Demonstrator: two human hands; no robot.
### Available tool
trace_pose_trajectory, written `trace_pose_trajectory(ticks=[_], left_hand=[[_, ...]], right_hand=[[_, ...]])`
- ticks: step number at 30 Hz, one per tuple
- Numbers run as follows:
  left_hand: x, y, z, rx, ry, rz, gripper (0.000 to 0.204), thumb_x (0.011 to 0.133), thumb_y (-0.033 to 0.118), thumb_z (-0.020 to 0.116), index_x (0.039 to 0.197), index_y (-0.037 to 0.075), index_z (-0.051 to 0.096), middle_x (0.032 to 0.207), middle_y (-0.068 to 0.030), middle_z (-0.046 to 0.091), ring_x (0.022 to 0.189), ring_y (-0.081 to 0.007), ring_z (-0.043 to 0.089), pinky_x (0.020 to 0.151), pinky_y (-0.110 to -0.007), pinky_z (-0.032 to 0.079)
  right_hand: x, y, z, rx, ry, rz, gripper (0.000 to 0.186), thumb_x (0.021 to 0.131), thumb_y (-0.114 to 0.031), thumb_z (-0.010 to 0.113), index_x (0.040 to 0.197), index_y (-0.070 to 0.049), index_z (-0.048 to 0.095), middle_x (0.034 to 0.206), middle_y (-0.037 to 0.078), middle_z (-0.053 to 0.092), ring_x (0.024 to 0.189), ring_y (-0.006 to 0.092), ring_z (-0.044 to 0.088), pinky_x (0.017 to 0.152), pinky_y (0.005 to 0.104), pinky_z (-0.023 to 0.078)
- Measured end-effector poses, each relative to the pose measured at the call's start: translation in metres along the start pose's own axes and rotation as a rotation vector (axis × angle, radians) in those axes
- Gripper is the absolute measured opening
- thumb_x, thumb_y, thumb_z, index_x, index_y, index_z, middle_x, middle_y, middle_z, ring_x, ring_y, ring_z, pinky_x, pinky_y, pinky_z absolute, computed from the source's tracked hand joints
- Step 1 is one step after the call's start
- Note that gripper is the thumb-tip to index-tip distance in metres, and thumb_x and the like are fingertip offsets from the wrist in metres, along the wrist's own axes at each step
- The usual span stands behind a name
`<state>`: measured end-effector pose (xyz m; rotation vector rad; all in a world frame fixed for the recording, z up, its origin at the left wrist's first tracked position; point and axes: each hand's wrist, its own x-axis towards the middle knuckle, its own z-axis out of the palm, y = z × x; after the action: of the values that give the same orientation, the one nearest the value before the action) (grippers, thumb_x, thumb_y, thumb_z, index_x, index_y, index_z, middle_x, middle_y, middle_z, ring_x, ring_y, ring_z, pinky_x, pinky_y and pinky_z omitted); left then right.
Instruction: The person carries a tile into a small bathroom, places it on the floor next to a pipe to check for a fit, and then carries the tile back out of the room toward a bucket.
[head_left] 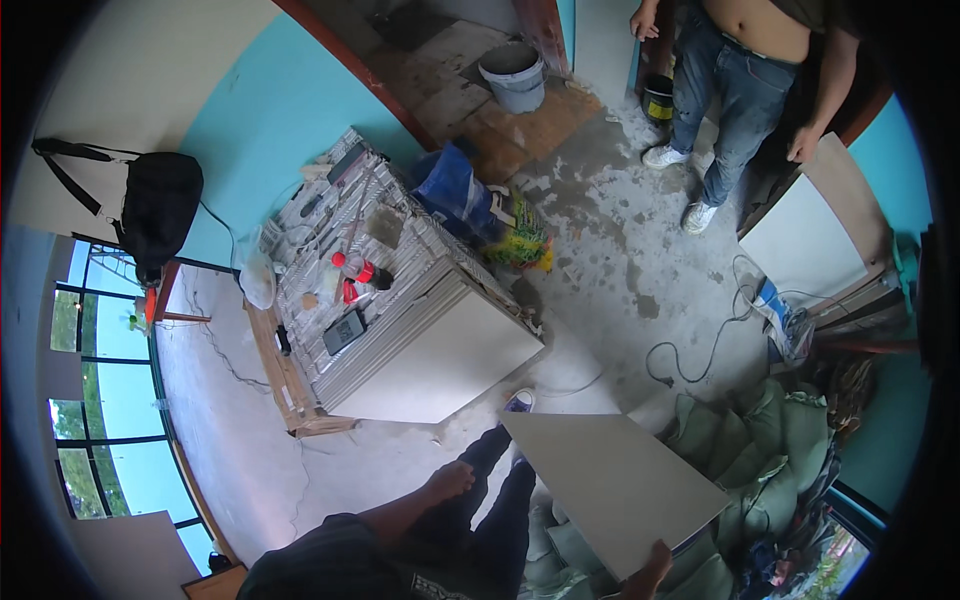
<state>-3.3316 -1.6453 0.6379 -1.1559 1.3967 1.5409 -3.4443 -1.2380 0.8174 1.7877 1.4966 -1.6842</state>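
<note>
My right hand (650,572) grips the lower edge of a large pale tile (612,480), its fingers partly hidden. The tile stands tilted over green sacks (755,440), to the right of my legs. My left hand (452,481) is curled closed in front of my thigh, with nothing visible in it. Ahead of me to the left, a stack of large tiles (440,370) rests on a wooden pallet (272,362). On the stack lie a bottle with a red cap (350,264), a dark flat device (345,331) and several small tools.
A person in jeans (735,95) stands at the far right. Near the doorway are a grey bucket (513,78) and a blue bag (458,190). A cable (700,378) crosses the stained floor. White and brown boards (805,235) lean at the right; a black bag (160,205) hangs at the left.
</note>
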Motion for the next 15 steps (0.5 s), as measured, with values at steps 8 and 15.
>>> trace_pose_trajectory(ticks=[8, 15], left_hand=[[0.017, -0.020, -0.006, -0.249, -0.155, -0.039, 0.039, 0.096, 0.040, 0.050, 0.118, 0.008, 0.055, 0.102, -0.0054, 0.064, 0.086, -0.0137, 0.062, 0.076, -0.031, 0.051], [0.025, -0.013, -0.010, -0.289, -0.167, 0.011, 0.037, 0.095, 0.039, 0.053, 0.117, 0.009, 0.055, 0.101, -0.0056, 0.066, 0.083, -0.0150, 0.064, 0.074, -0.031, 0.051]], right_hand=[[0.048, 0.021, -0.011, -0.001, 0.046, 0.056, 0.050, 0.087, -0.024, 0.057, 0.122, 0.011, 0.048, 0.111, 0.021, 0.056, 0.099, 0.0349, 0.057, 0.085, 0.0477, 0.050], [0.074, 0.017, -0.013, -0.015, 0.086, 0.070, 0.050, 0.086, -0.023, 0.058, 0.121, 0.010, 0.048, 0.112, 0.020, 0.056, 0.100, 0.0346, 0.057, 0.085, 0.0478, 0.049]])
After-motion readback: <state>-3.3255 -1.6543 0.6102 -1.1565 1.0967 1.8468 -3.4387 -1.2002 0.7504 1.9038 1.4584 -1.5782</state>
